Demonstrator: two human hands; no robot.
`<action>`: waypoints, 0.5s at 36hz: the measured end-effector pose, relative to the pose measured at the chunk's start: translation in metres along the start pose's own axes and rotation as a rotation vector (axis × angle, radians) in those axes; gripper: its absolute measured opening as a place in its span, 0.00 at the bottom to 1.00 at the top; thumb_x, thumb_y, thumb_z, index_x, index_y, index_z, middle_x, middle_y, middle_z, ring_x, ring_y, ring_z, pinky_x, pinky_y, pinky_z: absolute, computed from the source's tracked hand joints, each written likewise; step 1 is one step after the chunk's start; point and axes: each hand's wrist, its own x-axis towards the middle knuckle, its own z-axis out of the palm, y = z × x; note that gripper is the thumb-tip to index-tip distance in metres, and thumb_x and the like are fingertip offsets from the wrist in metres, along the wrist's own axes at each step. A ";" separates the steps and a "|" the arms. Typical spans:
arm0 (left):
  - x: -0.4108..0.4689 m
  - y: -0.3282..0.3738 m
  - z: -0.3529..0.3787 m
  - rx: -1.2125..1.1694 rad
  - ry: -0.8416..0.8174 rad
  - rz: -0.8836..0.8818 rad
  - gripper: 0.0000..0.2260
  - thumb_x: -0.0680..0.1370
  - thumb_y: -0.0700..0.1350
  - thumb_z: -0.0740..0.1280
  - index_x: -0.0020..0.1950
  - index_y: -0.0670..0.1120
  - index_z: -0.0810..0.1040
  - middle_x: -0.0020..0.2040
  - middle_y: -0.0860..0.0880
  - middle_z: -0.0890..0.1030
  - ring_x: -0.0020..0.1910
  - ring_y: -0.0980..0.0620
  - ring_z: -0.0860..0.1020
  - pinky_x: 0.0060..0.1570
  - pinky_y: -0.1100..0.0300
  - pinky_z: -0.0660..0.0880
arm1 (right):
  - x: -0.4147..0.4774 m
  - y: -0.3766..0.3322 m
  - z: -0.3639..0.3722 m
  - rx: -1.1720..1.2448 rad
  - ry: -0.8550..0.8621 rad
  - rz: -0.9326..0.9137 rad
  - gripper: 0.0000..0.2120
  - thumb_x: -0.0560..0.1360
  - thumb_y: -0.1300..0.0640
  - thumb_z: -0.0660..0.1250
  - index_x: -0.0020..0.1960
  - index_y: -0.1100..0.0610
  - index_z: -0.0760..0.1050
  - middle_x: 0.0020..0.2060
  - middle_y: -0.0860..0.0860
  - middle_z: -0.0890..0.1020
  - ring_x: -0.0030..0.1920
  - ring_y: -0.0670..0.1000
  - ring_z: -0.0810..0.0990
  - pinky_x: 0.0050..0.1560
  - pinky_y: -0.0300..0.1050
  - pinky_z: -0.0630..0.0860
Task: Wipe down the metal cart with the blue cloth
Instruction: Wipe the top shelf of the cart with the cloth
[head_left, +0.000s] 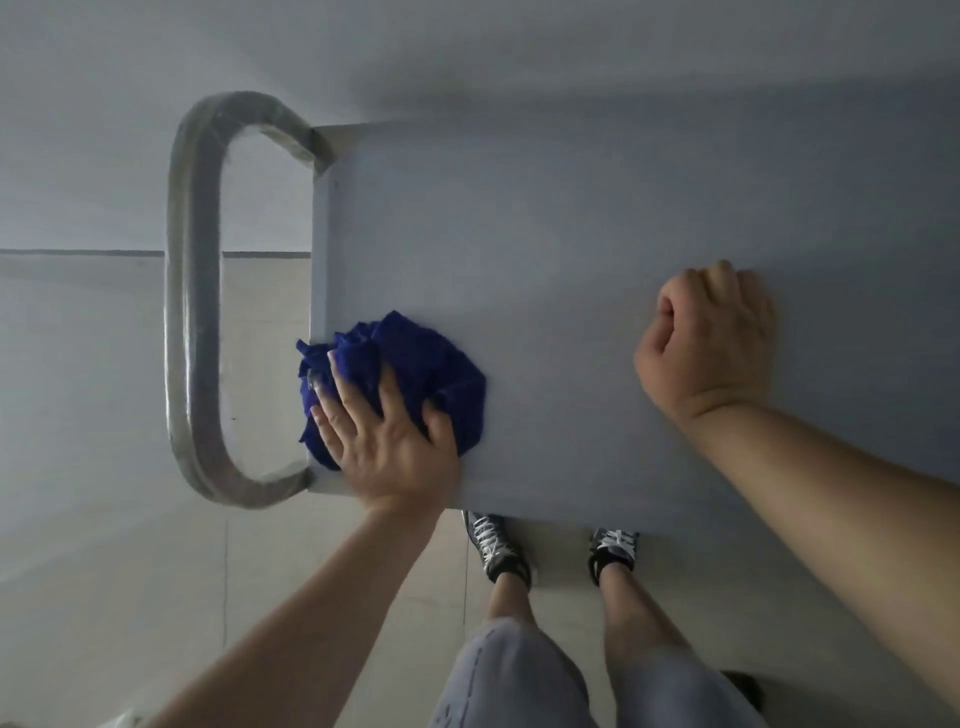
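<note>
The metal cart (545, 234) fills the middle of the view, its flat grey top seen from above. A curved tubular handle (192, 291) wrapped in clear film stands off its left end. A crumpled blue cloth (415, 364) lies on the near left corner of the top. My left hand (384, 441) presses flat on the cloth with fingers spread. My right hand (711, 338) rests on the cart top to the right as a closed fist, holding nothing.
Pale floor tiles (130, 545) lie to the left and below the cart. My two feet in dark laced shoes (498, 545) stand at the cart's near edge. A wall (467, 52) rises just behind the cart.
</note>
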 end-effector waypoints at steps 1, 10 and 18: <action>0.000 -0.001 0.000 -0.010 0.016 -0.001 0.31 0.78 0.58 0.59 0.81 0.49 0.65 0.84 0.38 0.55 0.83 0.34 0.50 0.80 0.35 0.49 | 0.001 0.000 0.000 0.001 -0.002 0.004 0.04 0.69 0.60 0.61 0.43 0.55 0.71 0.45 0.59 0.76 0.47 0.64 0.74 0.47 0.58 0.67; -0.003 -0.001 0.001 -0.068 0.084 0.002 0.30 0.78 0.58 0.60 0.80 0.51 0.64 0.84 0.40 0.55 0.83 0.35 0.52 0.80 0.35 0.51 | 0.001 -0.001 -0.003 0.009 0.030 0.017 0.04 0.69 0.60 0.62 0.42 0.55 0.73 0.43 0.58 0.77 0.46 0.64 0.75 0.46 0.57 0.65; -0.002 -0.003 0.002 -0.090 0.072 0.010 0.30 0.78 0.58 0.59 0.81 0.54 0.61 0.85 0.42 0.53 0.83 0.36 0.50 0.80 0.35 0.49 | 0.001 -0.003 -0.002 0.003 0.022 0.052 0.05 0.71 0.57 0.59 0.44 0.54 0.73 0.46 0.58 0.78 0.48 0.64 0.76 0.49 0.57 0.68</action>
